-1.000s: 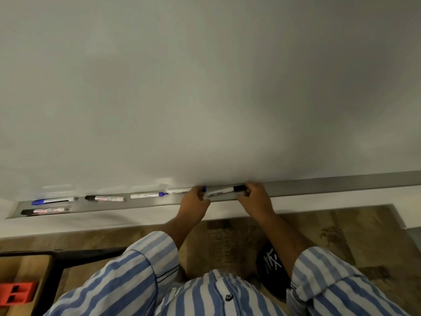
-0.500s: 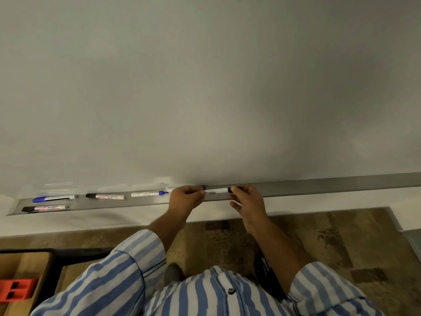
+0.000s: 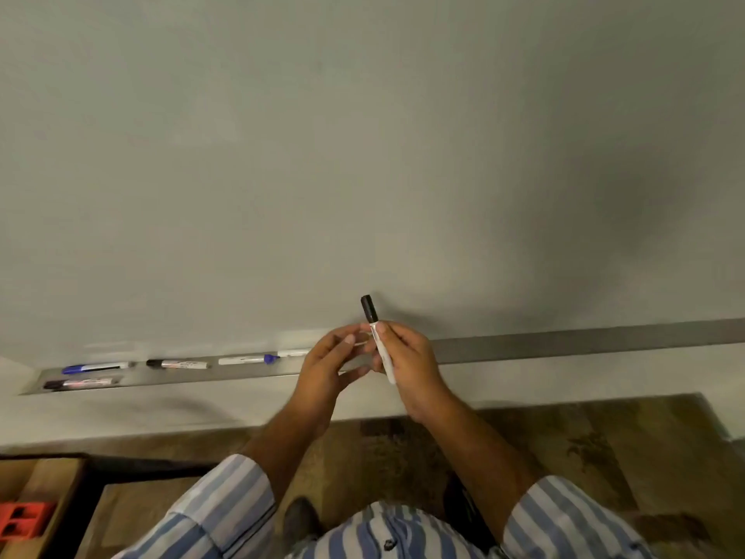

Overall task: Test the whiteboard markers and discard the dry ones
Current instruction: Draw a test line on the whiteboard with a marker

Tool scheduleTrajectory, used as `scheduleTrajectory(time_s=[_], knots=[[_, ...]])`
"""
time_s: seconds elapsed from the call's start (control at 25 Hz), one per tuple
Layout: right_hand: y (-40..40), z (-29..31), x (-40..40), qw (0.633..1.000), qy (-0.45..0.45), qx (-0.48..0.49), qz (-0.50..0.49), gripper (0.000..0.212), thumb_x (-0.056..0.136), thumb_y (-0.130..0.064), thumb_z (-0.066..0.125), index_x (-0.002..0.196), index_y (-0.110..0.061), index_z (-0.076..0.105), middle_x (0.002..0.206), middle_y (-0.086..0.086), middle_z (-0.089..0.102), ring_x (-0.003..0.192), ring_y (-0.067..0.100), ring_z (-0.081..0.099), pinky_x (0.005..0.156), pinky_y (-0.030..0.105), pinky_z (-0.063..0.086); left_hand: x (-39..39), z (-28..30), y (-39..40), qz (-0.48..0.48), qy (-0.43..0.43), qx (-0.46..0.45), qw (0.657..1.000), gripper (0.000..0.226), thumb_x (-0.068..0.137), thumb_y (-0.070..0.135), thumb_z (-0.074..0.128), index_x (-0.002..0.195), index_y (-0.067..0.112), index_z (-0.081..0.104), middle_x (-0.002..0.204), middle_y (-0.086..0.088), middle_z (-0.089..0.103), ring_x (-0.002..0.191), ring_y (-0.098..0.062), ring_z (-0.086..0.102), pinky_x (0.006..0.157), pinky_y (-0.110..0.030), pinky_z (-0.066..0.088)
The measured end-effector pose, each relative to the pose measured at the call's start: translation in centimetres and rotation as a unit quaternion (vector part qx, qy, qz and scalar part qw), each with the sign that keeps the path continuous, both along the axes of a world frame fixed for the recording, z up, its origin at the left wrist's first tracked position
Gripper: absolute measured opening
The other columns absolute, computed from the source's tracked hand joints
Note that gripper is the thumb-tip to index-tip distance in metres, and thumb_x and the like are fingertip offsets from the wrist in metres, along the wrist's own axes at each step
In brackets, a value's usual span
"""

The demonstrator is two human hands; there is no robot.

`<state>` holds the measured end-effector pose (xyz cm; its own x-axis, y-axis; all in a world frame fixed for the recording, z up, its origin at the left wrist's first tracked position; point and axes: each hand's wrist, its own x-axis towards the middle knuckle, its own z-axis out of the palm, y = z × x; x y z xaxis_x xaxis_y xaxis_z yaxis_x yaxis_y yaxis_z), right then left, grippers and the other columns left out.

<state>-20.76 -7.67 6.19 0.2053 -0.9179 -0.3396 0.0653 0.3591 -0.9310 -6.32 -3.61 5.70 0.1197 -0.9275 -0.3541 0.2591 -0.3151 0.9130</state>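
- R hand (image 3: 407, 357) grips black-cap marker (image 3: 379, 340), fingers curled round the white barrel; cap end up, held upright, slight tilt, in front of whiteboard (image 3: 363, 155), above tray (image 3: 564, 342).
- L hand (image 3: 326, 365) just left of it, fingers loosely bent toward marker; something pale at the fingertips, blurred, can't tell if it holds anything.
- Tray holds: blue marker (image 3: 94, 368) far left, black marker (image 3: 78, 383) just nearer, black-cap marker w/ red print (image 3: 177, 363), blue-tip marker (image 3: 249, 359), one more white barrel (image 3: 292, 353) partly behind L hand.
- Cardboard box (image 3: 36, 514) bottom left on floor, red block (image 3: 22, 522) inside.
- Striped sleeves (image 3: 217, 514) both arms.
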Motion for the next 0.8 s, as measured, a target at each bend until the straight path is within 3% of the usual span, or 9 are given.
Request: scheduleTrajectory(time_s=[0.12,0.24,0.4,0.52,0.68,0.8], knots=[[-0.2,1.9,-0.1,0.995,-0.012,-0.026,0.095,0.027,0.112,-0.028,0.052,0.109,-0.023,0.079,0.091,0.007,0.077,0.081,0.021,0.064,0.076,0.034,0.056,-0.5,3.2,-1.1,0.023,0.038,-0.061,0.997,0.038,0.111,0.026,0.045,0.137,0.006,0.065,0.13,-0.015,0.071,0.093,-0.019,0.071,0.078,-0.044,0.058],[-0.3,3.5,0.2,0.991,-0.039,-0.026,0.125,0.026,0.113,-0.028,0.051,0.114,-0.022,0.076,0.088,0.005,0.072,0.08,0.019,0.059,0.068,0.03,0.048,-0.5,4.6,-1.5,0.039,0.062,-0.088,0.993,0.035,0.113,0.026,0.043,0.132,0.008,0.066,0.129,-0.019,0.07,0.074,-0.018,0.065,0.072,-0.045,0.05],[0.3,4.0,2.0,0.993,-0.035,-0.033,0.112,0.023,0.11,-0.034,0.056,0.111,-0.023,0.077,0.08,-0.003,0.065,0.067,0.004,0.059,0.063,0.024,0.045,-0.9,5.3,-1.0,0.102,0.122,-0.115,0.981,0.025,0.112,0.025,0.044,0.108,0.016,0.066,0.098,-0.006,0.071,0.102,-0.023,0.07,0.072,-0.036,0.058],[1.0,3.2,3.8,0.997,-0.006,-0.046,0.068,0.025,0.11,-0.036,0.058,0.12,-0.024,0.077,0.098,-0.008,0.078,0.09,0.005,0.074,0.079,0.029,0.059,-1.7,5.3,-0.9,0.179,0.135,-0.09,0.97,0.023,0.113,0.024,0.045,0.102,0.016,0.064,0.089,-0.002,0.068,0.095,-0.018,0.07,0.086,-0.033,0.058],[3.2,0.9,7.3,0.992,0.078,-0.092,0.024,0.024,0.111,-0.027,0.057,0.109,-0.016,0.078,0.084,-0.011,0.073,0.072,0.0,0.068,0.06,0.013,0.049,0.5,3.5,0.1,0.212,0.132,-0.037,0.968,0.025,0.113,0.024,0.044,0.097,0.015,0.061,0.082,0.0,0.065,0.085,-0.016,0.068,0.085,-0.032,0.058],[5.3,-0.9,10.5,0.975,0.171,-0.139,0.022,0.024,0.11,-0.023,0.056,0.107,-0.011,0.077,0.097,0.003,0.077,0.09,0.012,0.074,0.079,0.024,0.058,3.0,1.8,1.6,0.227,0.158,0.006,0.961,0.027,0.114,0.022,0.042,0.094,0.014,0.059,0.077,0.0,0.062,0.083,-0.021,0.065,0.085,-0.034,0.057]])
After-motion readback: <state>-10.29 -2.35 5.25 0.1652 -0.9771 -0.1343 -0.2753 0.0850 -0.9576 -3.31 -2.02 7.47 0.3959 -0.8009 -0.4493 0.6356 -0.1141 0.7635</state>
